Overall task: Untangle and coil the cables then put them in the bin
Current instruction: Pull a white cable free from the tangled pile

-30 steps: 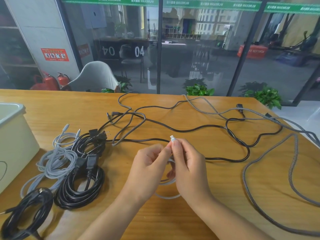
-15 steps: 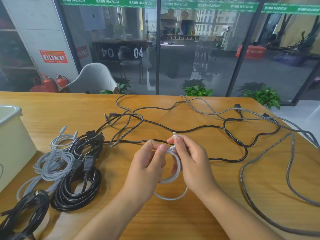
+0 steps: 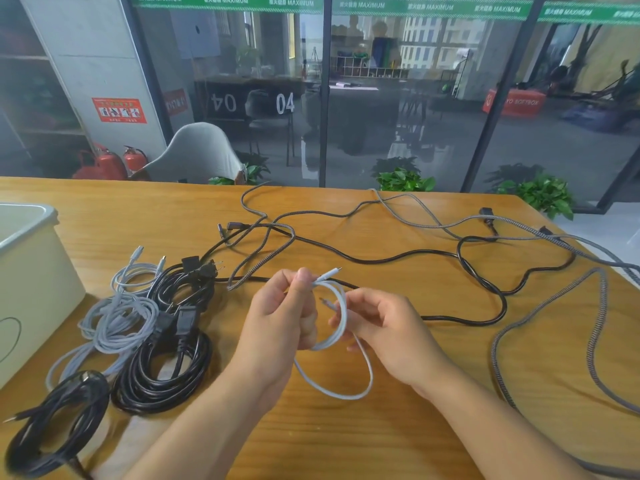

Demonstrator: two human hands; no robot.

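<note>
L hand (image 3: 284, 313) is clenched round the white cable (image 3: 341, 317) w/ thumb and forefinger pinching it just below the plug, so the connector sticks up free and the loops can't spring apart. R hand (image 3: 384, 327) has fingers curled at the far side of the same loop, apparently guiding or pinching the strand; exact contact is hard to make out, but it looks like it grasps the cable rather than hanging idle. The cable is held a bit above the table (image 3: 346, 438) in front of the person, two or so small loops between the hands plus one bigger loop drooping below. Probably that slack still needs wrapping in before the coil is done. Outward to the left: four finished coils lie side by side, i.e. one grey coil (image 3: 114, 320) and three black ones, the upper black coil (image 3: 187, 289), the big black coil (image 3: 162, 372) and the near black coil (image 3: 55, 420) at the table edge. They're parked next to the bin (image 3: 31, 271), presumably staged for dropping in; none is visibly inside yet. Farther back and to the right, approx three loose cables still sprawl crossed over each other: a long black cable (image 3: 381, 259) and what looks like two braided grey cables (image 3: 602, 299), though the overlap makes that count uncertain.
</note>
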